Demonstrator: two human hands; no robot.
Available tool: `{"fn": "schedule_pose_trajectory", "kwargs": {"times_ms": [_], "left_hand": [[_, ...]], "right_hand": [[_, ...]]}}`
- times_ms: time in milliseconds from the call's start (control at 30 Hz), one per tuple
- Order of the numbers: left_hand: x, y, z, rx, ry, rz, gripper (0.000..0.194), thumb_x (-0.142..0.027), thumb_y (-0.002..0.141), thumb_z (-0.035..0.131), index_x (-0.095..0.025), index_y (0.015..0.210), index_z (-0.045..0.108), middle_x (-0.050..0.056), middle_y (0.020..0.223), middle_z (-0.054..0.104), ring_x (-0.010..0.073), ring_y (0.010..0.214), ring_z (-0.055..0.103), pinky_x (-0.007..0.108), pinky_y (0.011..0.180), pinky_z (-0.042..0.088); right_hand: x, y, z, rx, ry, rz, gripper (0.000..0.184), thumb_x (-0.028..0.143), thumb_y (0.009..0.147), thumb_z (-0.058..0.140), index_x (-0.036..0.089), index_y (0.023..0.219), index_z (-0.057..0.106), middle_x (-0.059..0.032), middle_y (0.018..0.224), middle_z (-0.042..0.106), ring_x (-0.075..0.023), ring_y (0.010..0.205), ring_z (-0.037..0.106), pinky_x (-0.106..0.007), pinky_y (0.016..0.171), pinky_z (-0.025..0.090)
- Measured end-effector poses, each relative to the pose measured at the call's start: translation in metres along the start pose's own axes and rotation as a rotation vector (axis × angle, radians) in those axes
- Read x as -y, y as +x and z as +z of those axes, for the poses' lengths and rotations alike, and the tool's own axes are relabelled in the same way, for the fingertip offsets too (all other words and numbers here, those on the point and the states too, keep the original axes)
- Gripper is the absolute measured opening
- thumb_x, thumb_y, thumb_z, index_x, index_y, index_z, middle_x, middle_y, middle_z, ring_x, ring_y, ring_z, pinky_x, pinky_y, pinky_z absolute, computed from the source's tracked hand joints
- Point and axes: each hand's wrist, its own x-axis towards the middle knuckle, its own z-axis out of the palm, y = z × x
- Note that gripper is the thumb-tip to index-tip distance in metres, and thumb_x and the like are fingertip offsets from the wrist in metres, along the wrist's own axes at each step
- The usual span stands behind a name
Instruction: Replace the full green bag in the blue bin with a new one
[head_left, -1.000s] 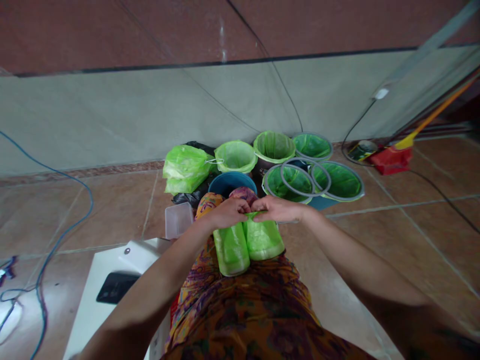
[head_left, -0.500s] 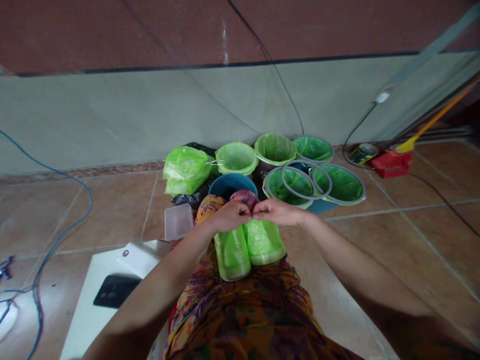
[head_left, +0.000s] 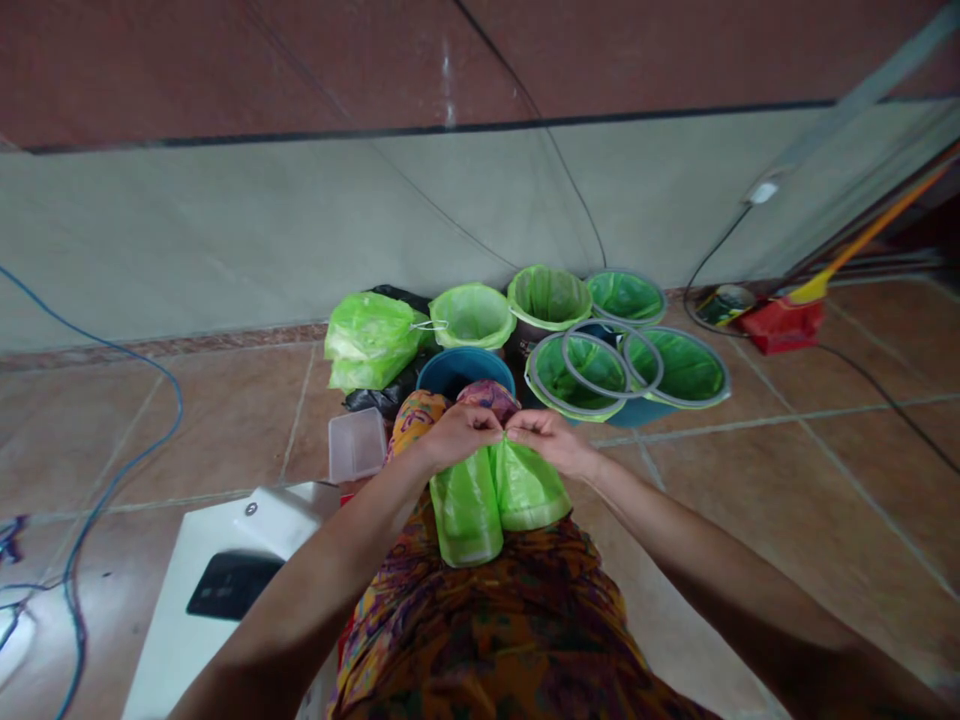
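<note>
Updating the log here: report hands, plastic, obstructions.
Left hand, right hand pinching green plastic. Plastic resting on lap. No obstruction seen.

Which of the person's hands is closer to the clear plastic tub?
Left. The left hand is to the right of the clear plastic tub; the right hand is farther off on that same side.

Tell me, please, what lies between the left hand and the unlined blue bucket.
In the head view, the knees in patterned cloth lie between the left hand and the unlined blue bucket.
</note>
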Motion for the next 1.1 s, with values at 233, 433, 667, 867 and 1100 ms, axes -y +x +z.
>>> {"fn": "schedule_pose_trajectory", "kwargs": {"times_ms": [233, 433, 667, 867, 1100], "left_hand": [[0.004, -0.001, 0.001, -0.019, -0.048, 0.023, 0.015, -0.024, 0.080, 0.064, -0.015, 0.069, 0.067, -0.004, 0.065, 0.056, 0.0097, 0.065, 0.049, 0.023, 0.065, 0.040], [0.008, -0.003, 0.002, -0.066, -0.071, 0.041, 0.014, -0.025, 0.081, 0.063, -0.015, 0.073, 0.069, 0.000, 0.073, 0.064, 0.0125, 0.073, 0.056, 0.024, 0.070, 0.045], [-0.003, -0.005, -0.007, 0.029, 0.130, 0.039, 0.025, -0.033, 0.091, 0.052, -0.018, 0.086, 0.072, 0.000, 0.089, 0.071, 0.0146, 0.086, 0.061, 0.026, 0.084, 0.047], [-0.005, -0.001, -0.014, 0.147, 0.139, 0.020, 0.021, -0.029, 0.087, 0.058, -0.018, 0.096, 0.074, 0.000, 0.089, 0.072, 0.0145, 0.084, 0.062, 0.024, 0.077, 0.046], [-0.013, 0.015, -0.013, 0.206, 0.333, 0.030, 0.020, -0.031, 0.066, 0.080, -0.019, 0.082, 0.075, -0.003, 0.073, 0.065, 0.0135, 0.072, 0.059, 0.023, 0.066, 0.040]], "right_hand": [[-0.008, -0.005, 0.005, -0.078, 0.049, -0.004, 0.047, 0.066, 0.072, 0.074, 0.019, 0.076, 0.065, 0.0007, 0.070, 0.059, -0.0130, 0.064, 0.049, -0.026, 0.060, 0.040], [-0.018, -0.005, 0.004, -0.180, 0.097, -0.011, 0.047, 0.065, 0.073, 0.075, 0.019, 0.078, 0.065, 0.0008, 0.070, 0.058, -0.0130, 0.065, 0.048, -0.026, 0.061, 0.040], [0.000, -0.006, -0.010, -0.072, -0.008, 0.022, 0.054, 0.071, 0.080, 0.065, 0.018, 0.083, 0.068, -0.0009, 0.078, 0.063, -0.0139, 0.071, 0.054, -0.025, 0.064, 0.043], [0.012, -0.007, -0.024, 0.091, -0.016, 0.041, 0.042, 0.054, 0.076, 0.078, 0.017, 0.094, 0.071, -0.0031, 0.091, 0.073, -0.0169, 0.084, 0.065, -0.030, 0.080, 0.049], [0.012, -0.002, -0.027, 0.130, 0.024, 0.079, 0.035, 0.031, 0.066, 0.083, 0.016, 0.095, 0.069, -0.0015, 0.086, 0.074, -0.0149, 0.075, 0.066, -0.030, 0.075, 0.050]]}}
